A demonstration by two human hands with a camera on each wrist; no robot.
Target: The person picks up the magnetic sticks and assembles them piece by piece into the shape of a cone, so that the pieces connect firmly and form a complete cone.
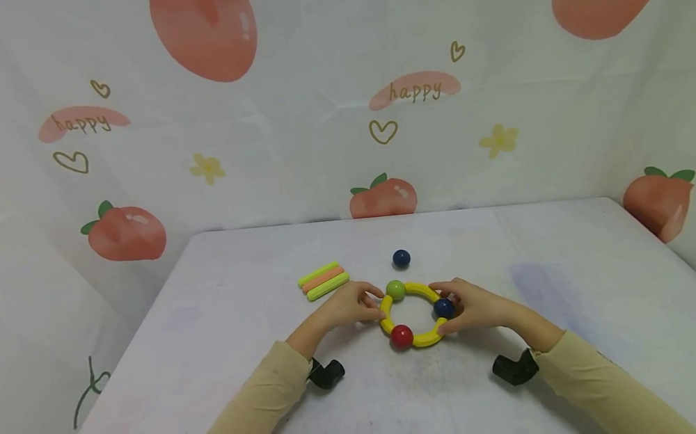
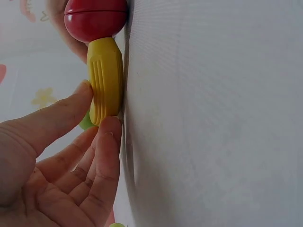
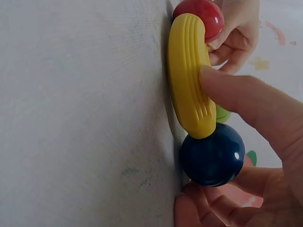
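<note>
On the table lies a ring of yellow curved rods (image 1: 426,339) joined by a green ball (image 1: 395,290), a blue ball (image 1: 444,307) and a red ball (image 1: 401,337). At its left side, my left hand (image 1: 356,303) pinches the left yellow rod (image 2: 106,80) between thumb and fingers, below the red ball (image 2: 96,19). My right hand (image 1: 472,304) holds the ring's right side around the blue ball (image 3: 213,155). Its thumb presses the lower right yellow rod (image 3: 189,71); the other fingers reach behind the blue ball, their tips partly hidden.
A loose blue ball (image 1: 401,259) sits beyond the ring. Left of it, an orange stick (image 1: 323,279) lies between two yellow-green sticks (image 1: 328,287). The white table (image 1: 251,254) ends at a patterned cloth backdrop (image 1: 316,143).
</note>
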